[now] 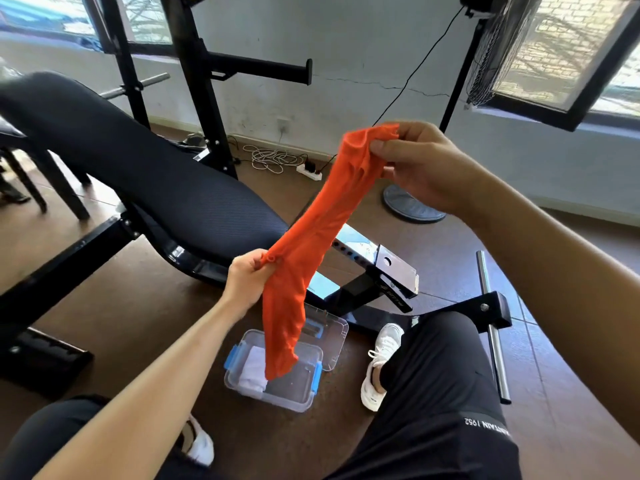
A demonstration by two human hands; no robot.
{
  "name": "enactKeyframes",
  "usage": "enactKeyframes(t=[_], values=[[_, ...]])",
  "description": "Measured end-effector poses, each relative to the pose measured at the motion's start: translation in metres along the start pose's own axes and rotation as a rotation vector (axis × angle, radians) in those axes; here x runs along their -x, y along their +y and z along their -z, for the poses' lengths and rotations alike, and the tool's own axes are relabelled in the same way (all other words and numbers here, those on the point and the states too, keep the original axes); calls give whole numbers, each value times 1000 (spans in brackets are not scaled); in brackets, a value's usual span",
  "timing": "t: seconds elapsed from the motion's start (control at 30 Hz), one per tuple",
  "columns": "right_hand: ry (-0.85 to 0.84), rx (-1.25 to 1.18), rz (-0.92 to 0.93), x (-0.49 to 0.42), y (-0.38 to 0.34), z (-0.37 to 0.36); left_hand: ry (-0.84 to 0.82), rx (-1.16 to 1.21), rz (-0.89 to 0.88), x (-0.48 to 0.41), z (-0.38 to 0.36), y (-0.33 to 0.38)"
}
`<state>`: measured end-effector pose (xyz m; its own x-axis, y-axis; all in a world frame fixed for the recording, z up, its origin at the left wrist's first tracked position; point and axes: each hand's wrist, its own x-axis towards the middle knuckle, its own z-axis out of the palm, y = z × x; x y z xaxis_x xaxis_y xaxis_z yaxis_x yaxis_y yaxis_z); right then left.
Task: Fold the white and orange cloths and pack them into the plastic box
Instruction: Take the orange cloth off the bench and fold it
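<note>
The orange cloth (325, 230) is stretched slantwise in the air between both hands. My right hand (419, 164) pinches its upper end at the top right. Lower down, my left hand (247, 278) grips one edge, and the loose tail hangs over the plastic box (294, 393). That clear box with blue clips stands open on the floor between my feet. A folded white cloth (252, 370) lies in its left half. The clear lid (334, 334) leans behind the box.
A black weight bench (145, 171) slants across the left, its metal frame (391, 271) reaching past the box. A fan stand base (410, 204) and a power strip with cables (308, 168) sit on the brown floor. My knees and white shoes flank the box.
</note>
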<state>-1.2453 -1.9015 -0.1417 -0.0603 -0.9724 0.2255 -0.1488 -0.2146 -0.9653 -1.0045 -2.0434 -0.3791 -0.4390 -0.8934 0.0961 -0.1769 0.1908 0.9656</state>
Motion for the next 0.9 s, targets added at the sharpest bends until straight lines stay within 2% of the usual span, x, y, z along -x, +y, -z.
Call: enactKeyframes(t=[0.1,0.23,0.4,0.53,0.6,0.67,0.73,0.77,0.9], values=[[-45,69,-41,29,15,11,-63,-79,-38,-10,18,6],[-174,328,-189,64,54,14,-109,-130,-22,-20,38,11],[-321,534,-291,93,131,-24,-124,-229,-71,-24,51,30],[-428,555,-340,101,175,-61,-145,-283,-119,-20,55,48],[-372,390,-381,97,184,-73,-165,-308,-168,-14,56,57],[-155,179,-380,84,189,-81,-192,-316,-213,-9,58,59],[96,88,-366,66,193,-89,-205,-303,-225,-3,57,59],[161,60,-363,57,193,-94,-199,-304,-243,0,56,59],[147,-59,-452,34,195,-119,-193,-377,-321,10,53,57]])
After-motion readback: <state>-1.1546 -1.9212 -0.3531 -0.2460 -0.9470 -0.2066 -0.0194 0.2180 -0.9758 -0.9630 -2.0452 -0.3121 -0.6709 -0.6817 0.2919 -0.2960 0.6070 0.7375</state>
